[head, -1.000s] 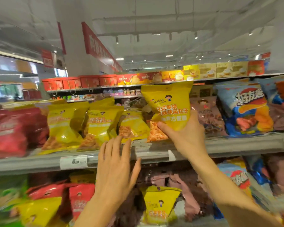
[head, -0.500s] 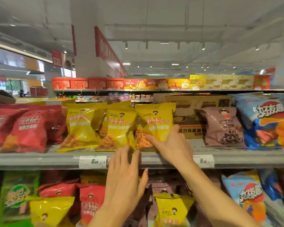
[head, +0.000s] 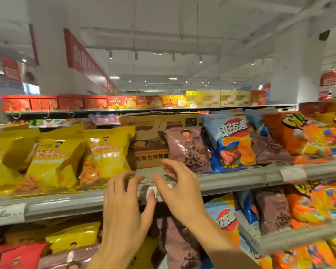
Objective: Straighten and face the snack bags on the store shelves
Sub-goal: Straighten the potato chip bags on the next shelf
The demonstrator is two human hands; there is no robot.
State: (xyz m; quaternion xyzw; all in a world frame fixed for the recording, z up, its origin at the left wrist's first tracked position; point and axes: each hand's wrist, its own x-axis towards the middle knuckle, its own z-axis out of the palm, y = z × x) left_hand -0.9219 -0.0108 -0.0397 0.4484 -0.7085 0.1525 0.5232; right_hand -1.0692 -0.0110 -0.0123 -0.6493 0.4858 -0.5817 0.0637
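- Along the grey shelf (head: 231,181), facing out, stand snack bags in colour blocks, with a brown cardboard box (head: 144,144) as the middle landmark.
- Left of the box: three yellow snack bags (head: 52,158) in a row, each with a small cartoon child and red Chinese characters too blurred to read.
- Just right of the box, touching it: one mauve bag (head: 188,148) with the same sort of cartoon figure, upright and slightly tilted.
- Further right of the box: a blue bag (head: 233,140) printed with large white characters 好友趣, then orange bags (head: 299,136) with smeared lettering.
- Box front: a row of dark Chinese characters along its lower edge, only partly legible, and a "5" at its top right corner.
- Below the box: both hands in front of the shelf edge, empty.
- Left hand (head: 124,208): fingers spread and loose, tips at the shelf lip.
- Right hand (head: 182,191): fingers curled half open, near the mauve bag's lower corner; contact cannot be told.
- One white price tag (head: 292,174) on the rail, right of the box; print unreadable.
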